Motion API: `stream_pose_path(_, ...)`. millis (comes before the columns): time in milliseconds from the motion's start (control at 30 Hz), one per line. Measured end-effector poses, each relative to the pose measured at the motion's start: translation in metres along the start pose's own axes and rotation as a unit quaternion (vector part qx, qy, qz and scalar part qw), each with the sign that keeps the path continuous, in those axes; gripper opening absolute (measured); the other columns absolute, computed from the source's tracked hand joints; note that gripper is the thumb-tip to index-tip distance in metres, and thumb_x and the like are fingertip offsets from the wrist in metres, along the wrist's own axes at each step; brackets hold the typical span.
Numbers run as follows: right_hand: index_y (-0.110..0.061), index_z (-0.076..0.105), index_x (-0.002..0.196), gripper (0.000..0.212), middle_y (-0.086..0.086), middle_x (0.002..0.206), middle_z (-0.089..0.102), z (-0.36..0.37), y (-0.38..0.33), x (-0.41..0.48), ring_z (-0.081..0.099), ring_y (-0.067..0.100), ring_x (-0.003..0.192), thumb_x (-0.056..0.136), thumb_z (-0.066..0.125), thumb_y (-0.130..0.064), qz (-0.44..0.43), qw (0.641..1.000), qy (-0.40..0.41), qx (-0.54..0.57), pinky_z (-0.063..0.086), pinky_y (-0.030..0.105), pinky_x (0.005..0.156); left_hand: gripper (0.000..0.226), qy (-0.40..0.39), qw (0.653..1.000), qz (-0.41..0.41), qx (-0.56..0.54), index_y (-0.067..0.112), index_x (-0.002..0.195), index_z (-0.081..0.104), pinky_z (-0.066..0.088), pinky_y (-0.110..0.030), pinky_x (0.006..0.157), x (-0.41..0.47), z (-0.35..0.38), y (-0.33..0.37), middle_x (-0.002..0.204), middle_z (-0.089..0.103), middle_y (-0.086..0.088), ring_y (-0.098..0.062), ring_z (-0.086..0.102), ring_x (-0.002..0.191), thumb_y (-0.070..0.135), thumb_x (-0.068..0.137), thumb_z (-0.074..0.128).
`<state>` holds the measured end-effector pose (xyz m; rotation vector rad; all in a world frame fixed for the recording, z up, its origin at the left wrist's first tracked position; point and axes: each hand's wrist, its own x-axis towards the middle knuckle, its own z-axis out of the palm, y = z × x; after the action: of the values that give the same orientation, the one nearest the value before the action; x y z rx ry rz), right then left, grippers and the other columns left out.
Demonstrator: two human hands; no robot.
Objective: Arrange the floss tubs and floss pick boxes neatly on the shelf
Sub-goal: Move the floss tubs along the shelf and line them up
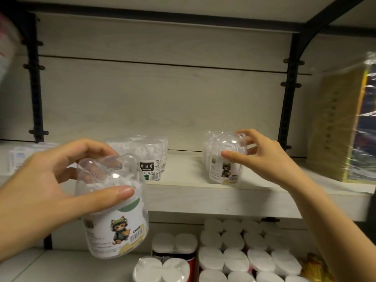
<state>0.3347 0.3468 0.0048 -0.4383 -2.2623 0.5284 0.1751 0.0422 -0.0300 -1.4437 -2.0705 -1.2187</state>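
My left hand [40,192] grips a clear domed floss tub with a cat label [118,224], held tilted in the air in front of the white shelf [183,192]. My right hand [262,157] pinches the dome of a second cat-label tub [225,169] standing on the shelf, with more such tubs hidden behind it. A group of round floss tubs with black labels [150,157] stands mid-shelf. Flat floss pick boxes [22,155] lie at the far left, partly hidden by my left hand.
A tall yellow plastic-wrapped pack [337,129] stands at the shelf's right end. Black brackets [289,92] run up the back wall. On the lower shelf stand several white-lidded containers [234,259].
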Motion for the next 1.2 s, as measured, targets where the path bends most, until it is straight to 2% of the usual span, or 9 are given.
stream_pose_path(133, -0.026, 0.045, 0.129, 0.070, -0.010, 0.104, 0.052, 0.004, 0.001, 0.002, 0.056, 0.006, 0.084, 0.070, 0.070, -0.052, 0.005, 1.000, -0.010, -0.017, 0.043, 0.017, 0.067, 0.072, 0.001, 1.000, -0.002, -0.030, 0.033, 0.109, 0.061, 0.057, -0.034, 0.074, -0.001, 0.005, 0.004, 0.109, 0.066, 0.011, -0.003, 0.065, 0.094, 0.062, 0.046, 0.077)
stream_pose_path(267, -0.026, 0.044, 0.130, 0.076, -0.011, 0.104, 0.052, 0.006, 0.002, 0.003, 0.056, 0.010, 0.090, 0.066, 0.068, -0.058, 0.018, 0.999, -0.026, -0.027, 0.046, 0.025, 0.077, 0.073, 0.024, 0.996, -0.006, -0.082, 0.041, 0.097, 0.063, 0.056, -0.020, 0.068, 0.000, 0.009, 0.018, 0.102, 0.068, 0.016, 0.000, 0.065, 0.089, 0.079, 0.035, 0.070)
stream_pose_path(400, -0.025, 0.043, 0.132, 0.095, -0.012, 0.115, 0.051, -0.006, -0.003, 0.010, 0.055, 0.011, 0.097, 0.054, 0.050, -0.079, 0.023, 0.996, -0.070, -0.052, 0.047, 0.029, 0.084, 0.082, 0.031, 0.996, -0.031, -0.075, 0.041, 0.096, 0.064, 0.058, -0.031, 0.063, 0.001, 0.007, 0.024, 0.098, 0.069, 0.019, -0.003, 0.068, 0.082, 0.084, 0.027, 0.068)
stream_pose_path(533, -0.018, 0.055, 0.123, 0.071, 0.004, 0.122, 0.060, -0.019, -0.005, 0.068, 0.057, 0.024, 0.107, 0.079, 0.040, -0.072, 0.047, 0.995, -0.016, -0.089, 0.047, 0.042, 0.094, 0.085, 0.027, 0.997, -0.051, -0.057, 0.044, 0.097, 0.064, 0.059, -0.038, 0.068, 0.005, 0.007, 0.024, 0.097, 0.069, 0.017, -0.004, 0.069, 0.082, 0.086, 0.023, 0.068)
stream_pose_path(600, -0.017, 0.060, 0.114, 0.064, 0.009, 0.113, 0.064, -0.016, -0.004, 0.107, 0.061, 0.028, 0.098, 0.080, 0.043, -0.069, 0.078, 0.988, -0.021, -0.129, 0.052, 0.044, 0.088, 0.084, 0.032, 0.997, -0.053, -0.051, 0.046, 0.095, 0.063, 0.059, -0.033, 0.065, 0.009, 0.009, 0.024, 0.095, 0.069, 0.018, -0.002, 0.068, 0.080, 0.087, 0.022, 0.066)
stream_pose_path(767, -0.010, 0.048, 0.130, 0.075, 0.013, 0.121, 0.058, 0.008, 0.001, 0.160, 0.063, 0.030, 0.092, 0.078, 0.056, -0.064, 0.195, 0.950, -0.182, -0.163, 0.055, 0.038, 0.082, 0.082, 0.039, 0.997, -0.053, -0.050, 0.045, 0.094, 0.063, 0.057, -0.031, 0.057, 0.015, 0.010, 0.032, 0.096, 0.070, 0.021, -0.004, 0.069, 0.079, 0.087, 0.024, 0.065)
stream_pose_path(900, -0.012, 0.048, 0.131, 0.072, 0.013, 0.130, 0.052, 0.025, 0.003, 0.169, 0.058, 0.029, 0.100, 0.078, 0.061, -0.059, 0.206, 0.914, -0.278, -0.213, 0.053, 0.036, 0.082, 0.080, 0.050, 0.997, -0.046, -0.035, 0.046, 0.093, 0.063, 0.056, -0.029, 0.053, 0.018, 0.006, 0.032, 0.095, 0.069, 0.024, -0.003, 0.068, 0.079, 0.089, 0.025, 0.063)
stream_pose_path(1067, -0.010, 0.059, 0.117, 0.063, 0.011, 0.118, 0.059, 0.036, 0.001, 0.174, 0.062, 0.028, 0.102, 0.072, 0.071, -0.052, 0.182, 0.899, -0.313, -0.248, 0.053, 0.037, 0.090, 0.080, 0.060, 0.995, -0.050, -0.055, 0.043, 0.092, 0.064, 0.059, -0.036, 0.063, 0.016, 0.003, 0.030, 0.095, 0.070, 0.021, -0.003, 0.069, 0.078, 0.087, 0.025, 0.066)
stream_pose_path(1200, -0.011, 0.062, 0.108, 0.062, 0.011, 0.108, 0.064, 0.043, -0.020, 0.181, 0.069, 0.027, 0.089, 0.065, 0.075, -0.054, 0.129, 0.909, -0.316, -0.240, 0.056, 0.037, 0.085, 0.079, 0.063, 0.995, -0.053, -0.052, 0.044, 0.092, 0.064, 0.056, -0.030, 0.057, 0.015, 0.004, 0.027, 0.094, 0.070, 0.022, 0.000, 0.068, 0.078, 0.087, 0.025, 0.065)
